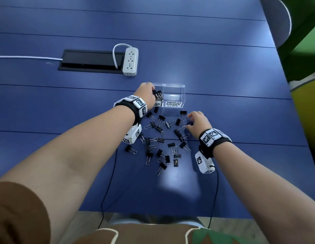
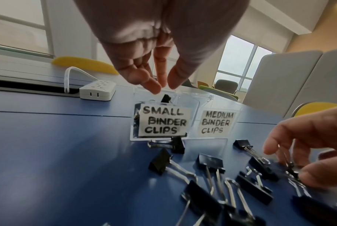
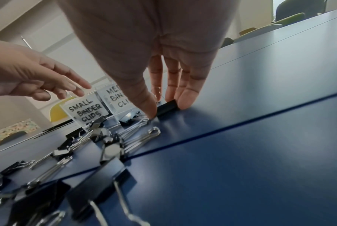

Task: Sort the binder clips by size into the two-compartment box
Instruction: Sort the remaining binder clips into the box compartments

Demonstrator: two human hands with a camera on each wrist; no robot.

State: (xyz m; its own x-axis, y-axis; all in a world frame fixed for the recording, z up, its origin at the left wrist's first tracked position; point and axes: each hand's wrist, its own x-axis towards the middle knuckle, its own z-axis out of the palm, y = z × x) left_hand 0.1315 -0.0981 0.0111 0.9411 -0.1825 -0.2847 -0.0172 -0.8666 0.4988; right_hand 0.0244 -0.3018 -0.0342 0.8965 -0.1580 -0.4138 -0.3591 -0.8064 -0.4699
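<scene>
A clear two-compartment box (image 1: 177, 88) stands on the blue table. Its left half is labelled SMALL BINDER CLIPS (image 2: 163, 121) and holds several black clips. The right half, labelled MEDIUM BINDER CLIPS (image 2: 216, 123), looks empty. My left hand (image 1: 153, 90) hovers over the small compartment with fingers pointing down and apart. A small clip (image 2: 165, 98) sits just below the fingertips (image 2: 154, 88), untouched. My right hand (image 1: 188, 121) reaches down at the pile's right edge. Thumb and fingers pinch a black binder clip (image 3: 168, 109) that lies on the table. Several loose clips (image 1: 162, 141) are scattered in front of the box.
A white power strip (image 1: 130, 61) lies beside a black cable hatch (image 1: 89, 61) behind the box to the left. Thin black wrist-camera cables (image 1: 109, 182) trail to the table's near edge. The table's right edge (image 1: 283, 81) runs past a grey chair (image 1: 280, 18).
</scene>
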